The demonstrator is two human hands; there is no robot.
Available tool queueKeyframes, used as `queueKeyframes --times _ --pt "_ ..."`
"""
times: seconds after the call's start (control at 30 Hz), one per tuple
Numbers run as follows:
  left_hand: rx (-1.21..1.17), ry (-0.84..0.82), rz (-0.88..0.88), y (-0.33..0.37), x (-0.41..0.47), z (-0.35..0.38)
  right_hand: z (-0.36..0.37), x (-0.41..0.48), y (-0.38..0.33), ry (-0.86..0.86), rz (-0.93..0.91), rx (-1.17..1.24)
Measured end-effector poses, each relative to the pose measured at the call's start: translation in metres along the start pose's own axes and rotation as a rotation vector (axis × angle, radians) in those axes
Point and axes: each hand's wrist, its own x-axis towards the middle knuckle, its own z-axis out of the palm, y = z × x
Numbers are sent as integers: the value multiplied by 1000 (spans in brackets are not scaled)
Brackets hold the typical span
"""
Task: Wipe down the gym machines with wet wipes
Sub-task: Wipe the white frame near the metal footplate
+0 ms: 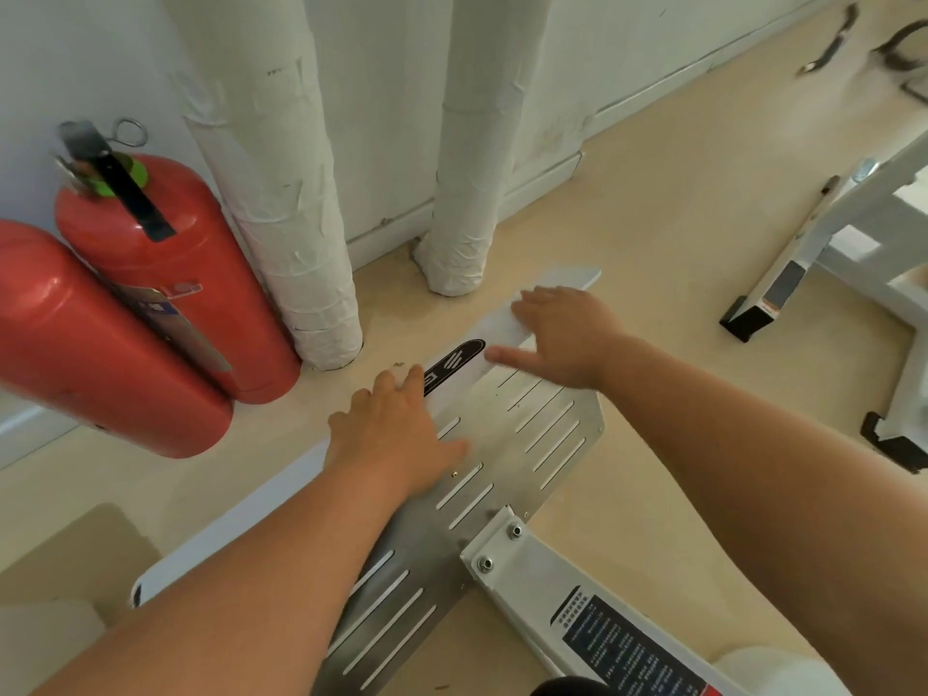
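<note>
Your fingers (532, 296) lie straight on both hands, gripping nothing. Your right hand (567, 334) is flat on the machine's white floor bar (502, 326), and your left hand (396, 434) spans the bar and the slotted metal plate (542, 424). Whether a wipe lies under either palm cannot be told. The bar runs near two wrapped pipes (286, 218).

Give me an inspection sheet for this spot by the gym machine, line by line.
Surface: beige floor.
Job's things: slotted metal footplate and white base bar of the machine; no wet wipe visible.
Clutter: nothing seen.
Grippers: left hand flat across footplate and base bar; right hand flat on the base bar, fingers spread.
Cables: nothing certain; dark curved items on the floor far right, too blurred to name.
Surroundings: two red fire extinguishers, two wrapped white pipes, wall, another white machine frame.
</note>
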Motion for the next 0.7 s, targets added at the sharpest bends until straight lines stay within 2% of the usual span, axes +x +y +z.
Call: queueKeyframes --times 0.13,0.2,0.23,0.3,0.37,0.43,0.53,0.67,0.7 --pt "27 41 -11 6 7 8 28 -34 -28 71 -373 19" --pt "28 36 -14 6 9 7 36 -31 -16 101 -434 35" --pt "27 36 -15 5 11 6 37 -22 0 131 -405 28" --pt "28 28 -13 5 11 6 25 2 40 144 -220 7" --pt "35 22 -20 4 10 7 5 25 73 10 -4 -13" --pt "38 21 -25 4 11 7 0 45 81 -98 82 -70" --pt "35 15 -22 6 12 8 7 60 46 -104 -38 -122" --pt "53 14 -11 7 12 8 11 33 -21 -202 -385 -80" --pt "51 15 -13 7 12 8 8 29 -23 -213 -419 -91"
